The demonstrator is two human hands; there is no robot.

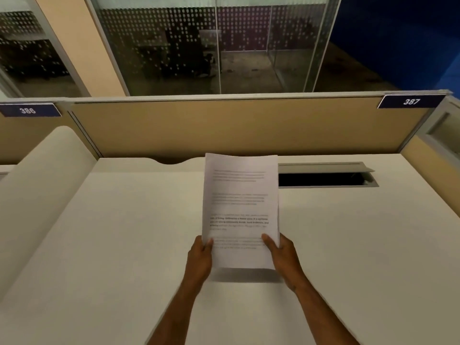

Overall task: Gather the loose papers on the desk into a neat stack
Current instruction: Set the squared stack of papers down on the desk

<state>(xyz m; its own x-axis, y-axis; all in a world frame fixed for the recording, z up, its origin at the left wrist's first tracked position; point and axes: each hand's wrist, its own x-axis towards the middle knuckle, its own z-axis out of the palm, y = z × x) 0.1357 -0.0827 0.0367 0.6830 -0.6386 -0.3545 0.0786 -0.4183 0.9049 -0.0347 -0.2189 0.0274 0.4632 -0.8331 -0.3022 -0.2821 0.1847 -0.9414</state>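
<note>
The papers [240, 210] were gathered into one stack, held upright over the middle of the desk [99, 245], its bottom edge lifted just clear of the surface with a shadow under it. Printed text faced me, blurred in the upper paragraphs and darker in the middle one; I could not tell how many sheets there were. My left hand [199, 257] gripped the lower left edge, thumb on the front of the page and fingers closed behind it. My right hand [281, 255] gripped the lower right edge the same way, thumb pressed on the front.

Beyond the stack on the right, at the far side of the desk, a cable hatch [326, 176] stood with its lid raised over a dark opening. To the left of the stack's top, the far edge of the desk had a curved notch [174, 161]. A tan partition [224, 125] ran along the far side, with a tag reading 386 [28, 110] at its left and a tag reading 387 [411, 101] at its right. Glass panels [199, 46] rose behind the partition.
</note>
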